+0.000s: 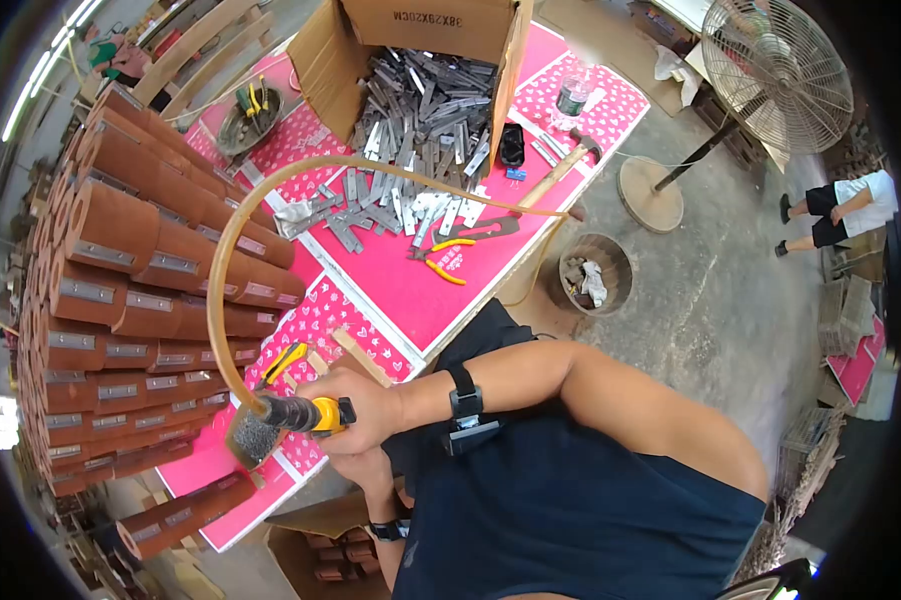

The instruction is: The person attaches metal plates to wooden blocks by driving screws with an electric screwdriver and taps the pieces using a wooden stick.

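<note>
Grip of right hand (365,405) wraps one yellow-black tool (327,416); for left hand (366,466), I cannot tell.

Grey, stained concrete floor (690,320) spreads beside the pink-topped table (380,297). A caged pedestal fan (778,75) stands on a round base (642,203); white tube lights (20,113) glow along the left edge.

Yellow-and-black tool (320,414), hose (214,290) attached

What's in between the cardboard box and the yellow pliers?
In the head view, loose metal pieces lie between the cardboard box and the yellow pliers, and the hose crosses in front of them.
</note>
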The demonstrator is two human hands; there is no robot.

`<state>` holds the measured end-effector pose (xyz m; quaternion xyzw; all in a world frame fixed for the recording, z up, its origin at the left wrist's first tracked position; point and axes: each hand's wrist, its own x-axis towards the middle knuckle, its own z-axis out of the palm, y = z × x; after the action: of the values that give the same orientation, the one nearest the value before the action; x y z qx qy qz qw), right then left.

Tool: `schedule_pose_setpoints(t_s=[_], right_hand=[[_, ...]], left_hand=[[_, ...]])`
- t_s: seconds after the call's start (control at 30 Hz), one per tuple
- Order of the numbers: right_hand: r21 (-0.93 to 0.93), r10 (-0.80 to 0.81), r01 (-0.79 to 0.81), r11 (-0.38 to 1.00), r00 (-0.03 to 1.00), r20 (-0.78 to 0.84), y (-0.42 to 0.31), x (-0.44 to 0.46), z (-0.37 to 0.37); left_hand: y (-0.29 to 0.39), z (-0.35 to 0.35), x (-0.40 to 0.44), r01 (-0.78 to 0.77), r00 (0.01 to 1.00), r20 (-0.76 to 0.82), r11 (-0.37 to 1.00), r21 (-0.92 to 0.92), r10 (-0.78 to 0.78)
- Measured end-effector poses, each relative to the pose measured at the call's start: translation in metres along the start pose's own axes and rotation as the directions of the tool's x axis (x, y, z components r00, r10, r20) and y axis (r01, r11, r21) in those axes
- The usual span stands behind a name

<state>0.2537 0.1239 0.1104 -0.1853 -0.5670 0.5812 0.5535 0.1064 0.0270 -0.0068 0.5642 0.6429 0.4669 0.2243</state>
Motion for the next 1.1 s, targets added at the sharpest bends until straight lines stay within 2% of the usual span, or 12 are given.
schedule_pose_setpoints(t_s=[0.2, 0.37, 0.43, 0.57, 0.6, 0.63, 0.7, 0.77, 0.83, 0.9, 1.03, 1.1], right_hand=[[-0.019, -0.051, 0.051, 0.999, 0.999, -0.009, 0.002, 0.002, 0.001], [-0.038, -0.077, 0.077, 0.996, 0.997, 0.003, 0.007, 0.001, -0.007], [-0.262, -0.184, 0.163, 0.951, 0.981, -0.055, 0.006, -0.002, -0.012], [-0.099, 0.122, -0.118, 0.988, 0.992, 0.028, 0.013, -0.008, -0.018], [-0.054, 0.086, -0.083, 0.995, 0.995, 0.051, 0.013, -0.006, -0.019], [-0.012, 0.049, -0.048, 0.999, 0.997, 0.066, 0.013, -0.004, -0.02], [-0.098, 0.014, 0.0, 0.995, 0.989, 0.145, 0.014, 0.0, -0.026], [-0.027, 0.081, -0.078, 0.997, 0.99, 0.115, 0.015, -0.002, -0.024], [-0.087, 0.029, -0.02, 0.996, 0.995, 0.1, 0.019, 0.002, -0.025], [-0.002, 0.117, -0.118, 0.993, 0.987, 0.113, 0.012, 0.011, -0.024], [-0.03, 0.118, -0.116, 0.993, 0.991, 0.065, 0.009, 0.025, -0.018], [0.077, 0.125, -0.127, 0.989, 0.992, 0.034, 0.015, 0.032, -0.01]], left_hand=[[0.007, -0.003, 0.002, -0.034, 0.999, 0.029, 0.995, 0.099, 0.031], [0.007, 0.013, 0.009, -0.036, 0.998, 0.059, 0.999, -0.01, 0.036], [-0.004, 0.007, 0.01, -0.05, 0.996, 0.07, 0.998, -0.044, 0.053], [0.034, 0.016, 0.027, -0.141, 0.989, -0.061, 0.989, -0.048, 0.138], [0.038, 0.01, 0.032, -0.229, 0.973, -0.001, 0.96, 0.16, 0.232], [0.031, 0.011, 0.032, -0.233, 0.972, 0.0, 0.957, 0.173, 0.237], [0.023, 0.014, 0.032, -0.265, 0.962, -0.027, 0.952, 0.153, 0.272], [0.028, 0.014, 0.036, -0.249, 0.966, -0.027, 0.958, 0.144, 0.255], [0.027, 0.015, 0.038, -0.23, 0.972, -0.02, 0.964, 0.131, 0.234], [0.021, 0.016, 0.04, -0.238, 0.97, -0.001, 0.959, 0.152, 0.241], [0.026, 0.011, 0.051, -0.228, 0.972, -0.017, 0.962, 0.153, 0.233], [0.025, 0.008, 0.058, -0.201, 0.977, -0.036, 0.966, 0.162, 0.21]])
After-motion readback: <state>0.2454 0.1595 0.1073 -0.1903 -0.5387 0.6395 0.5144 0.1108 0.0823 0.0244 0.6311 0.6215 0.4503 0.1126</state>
